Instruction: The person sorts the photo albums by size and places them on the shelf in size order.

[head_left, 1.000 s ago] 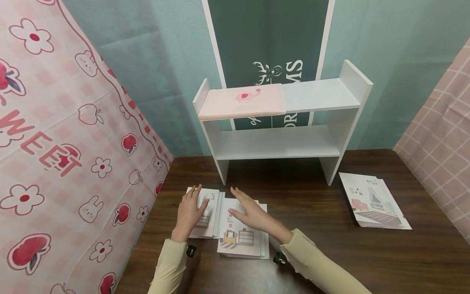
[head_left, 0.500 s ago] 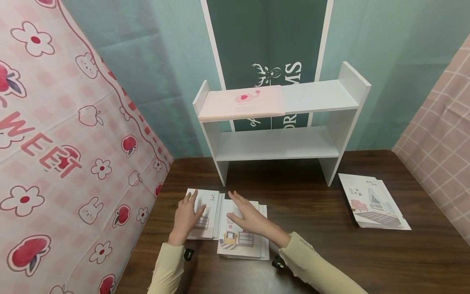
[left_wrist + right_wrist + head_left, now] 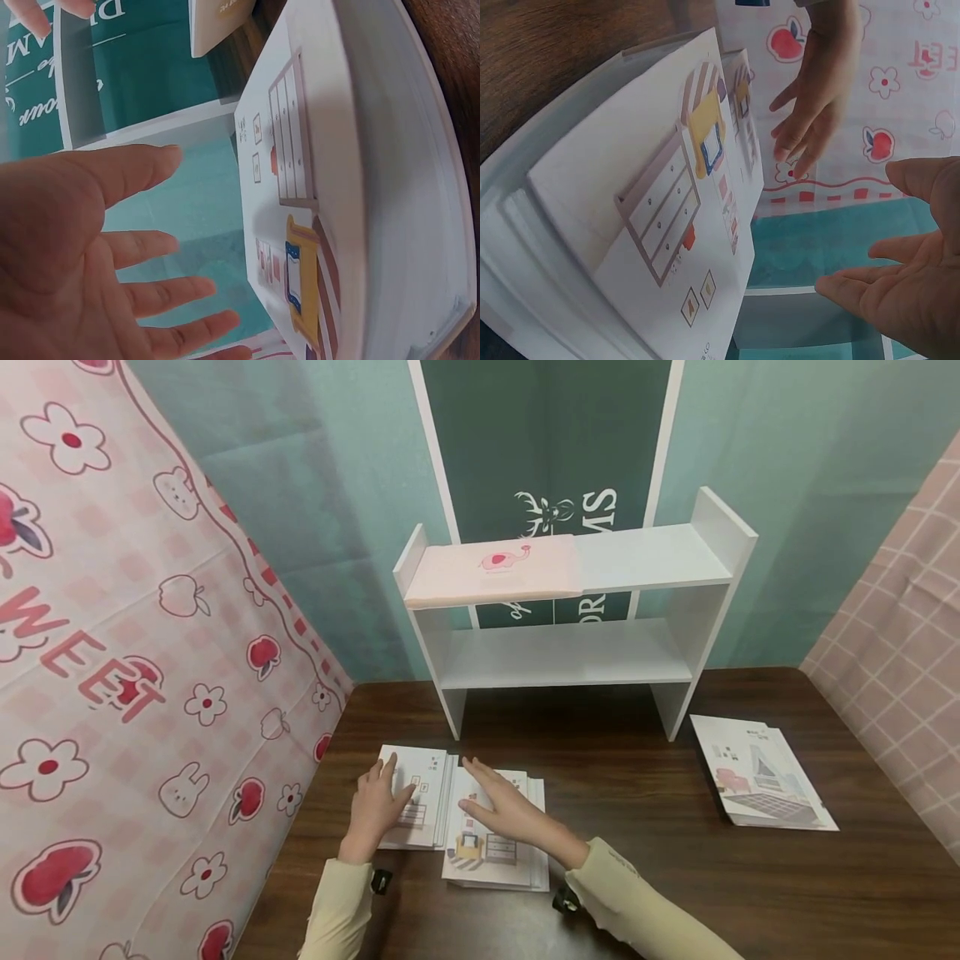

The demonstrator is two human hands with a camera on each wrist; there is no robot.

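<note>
My left hand [image 3: 372, 802] hovers with spread fingers over the left edge of a white book stack [image 3: 429, 781] with a furniture drawing on its cover. My right hand [image 3: 510, 808], fingers straight and thumb apart, is over a second white book stack [image 3: 480, 868], which shows a yellow armchair and a chest of drawers. Neither palm holds anything. In the left wrist view, the left hand [image 3: 67, 247] is beside the printed cover [image 3: 262, 202], apart from it. The right wrist view has the right hand [image 3: 907, 285] away from the layered stack [image 3: 600, 202].
Behind the hands stands a white two-tier shelf [image 3: 562, 652], with a folded pink elephant cloth [image 3: 480, 568] on its top left. More white books [image 3: 765, 772] lie at the right on the dark wooden table [image 3: 622, 860]. A patterned pink cloth [image 3: 150, 693] hangs at the left.
Both hands have drifted slightly left and toward the person, fingers still extended. The book stacks, the shelf and the books at the right have stayed in place.
</note>
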